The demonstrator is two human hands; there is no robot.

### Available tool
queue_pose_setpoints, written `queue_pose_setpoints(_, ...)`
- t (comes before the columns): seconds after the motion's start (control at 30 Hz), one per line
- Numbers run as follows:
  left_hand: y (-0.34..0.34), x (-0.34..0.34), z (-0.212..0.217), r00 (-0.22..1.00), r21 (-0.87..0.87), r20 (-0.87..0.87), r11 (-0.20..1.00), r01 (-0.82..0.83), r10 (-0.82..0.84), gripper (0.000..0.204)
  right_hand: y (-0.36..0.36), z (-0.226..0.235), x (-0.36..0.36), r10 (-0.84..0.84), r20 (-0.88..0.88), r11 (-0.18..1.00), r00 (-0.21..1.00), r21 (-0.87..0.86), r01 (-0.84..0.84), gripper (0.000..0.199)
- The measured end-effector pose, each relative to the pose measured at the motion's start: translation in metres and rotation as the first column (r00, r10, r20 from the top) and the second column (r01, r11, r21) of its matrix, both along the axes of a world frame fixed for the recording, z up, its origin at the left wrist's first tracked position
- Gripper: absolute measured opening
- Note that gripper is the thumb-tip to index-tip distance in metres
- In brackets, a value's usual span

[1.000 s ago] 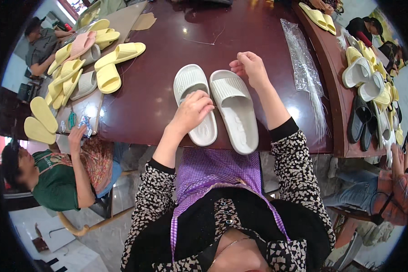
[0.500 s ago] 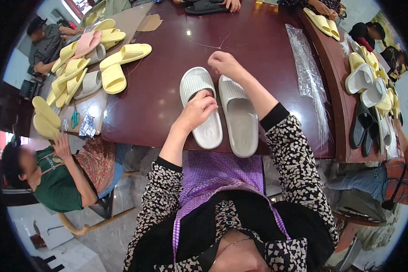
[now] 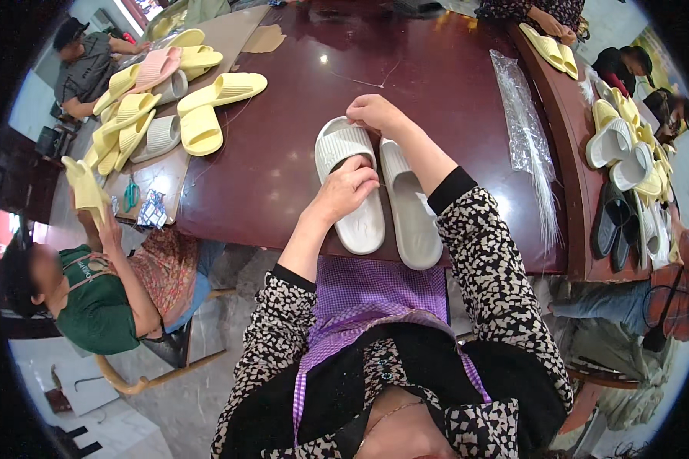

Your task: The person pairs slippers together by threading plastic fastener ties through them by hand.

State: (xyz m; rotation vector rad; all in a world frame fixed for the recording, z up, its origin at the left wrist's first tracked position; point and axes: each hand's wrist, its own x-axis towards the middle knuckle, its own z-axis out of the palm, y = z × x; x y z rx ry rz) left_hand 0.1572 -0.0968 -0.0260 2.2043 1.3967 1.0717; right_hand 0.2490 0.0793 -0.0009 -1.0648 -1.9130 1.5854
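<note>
Two pale grey slide slippers lie side by side before me, toes pointing away. My left hand grips the left slipper, its fingers tucked into the foot opening under the ribbed strap. At that slipper's toe end is my right hand, thumb and fingertips pinched together against its rim. Whatever may be between those fingertips is too small to make out. The right slipper rests untouched, its strap partly covered by my right wrist.
Yellow, grey and pink slippers are heaped at the table's left, near teal-handled snippers. A clear plastic bag with white strands lies to the right. More slippers line the raised right ledge. A co-worker at left holds yellow slippers.
My right hand has come left and down from above the slippers to the left slipper's toe. My left hand keeps its grip. The left co-worker has turned the yellow slippers.
</note>
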Motion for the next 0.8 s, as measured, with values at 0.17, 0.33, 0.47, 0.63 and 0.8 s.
queue_pose_setpoints(0.17, 0.001, -0.002, 0.003, 1.0, -0.026, 0.004, 1.0, -0.001, 0.001, 0.011, -0.002, -0.001, -0.005, 0.05, -0.009, 0.994, 0.999, 0.094, -0.049, 0.019)
queue_pose_setpoints(0.33, 0.007, 0.0, 0.006, 1.0, 0.027, 0.007, 1.0, -0.005, 0.005, 0.01, -0.001, -0.007, -0.014, -0.017, 0.18, 0.895, 0.984, 0.442, -0.066, 0.018)
queue_pose_setpoints(0.47, 0.008, -0.002, 0.008, 1.0, -0.035, 0.003, 0.999, -0.008, 0.008, 0.01, -0.003, -0.009, -0.016, -0.073, 0.242, 0.824, 0.968, 0.562, -0.078, 0.02)
queue_pose_setpoints(0.63, 0.009, -0.003, 0.009, 1.0, -0.01, 0.008, 1.0, -0.015, 0.015, 0.009, -0.002, -0.004, -0.014, 0.06, 0.159, 0.879, 0.985, 0.459, -0.127, 0.024)
queue_pose_setpoints(0.8, 0.009, -0.001, 0.008, 0.999, 0.014, 0.025, 1.0, -0.021, 0.02, 0.008, -0.005, -0.006, -0.011, 0.113, 0.088, 0.943, 0.99, 0.303, -0.135, 0.025)
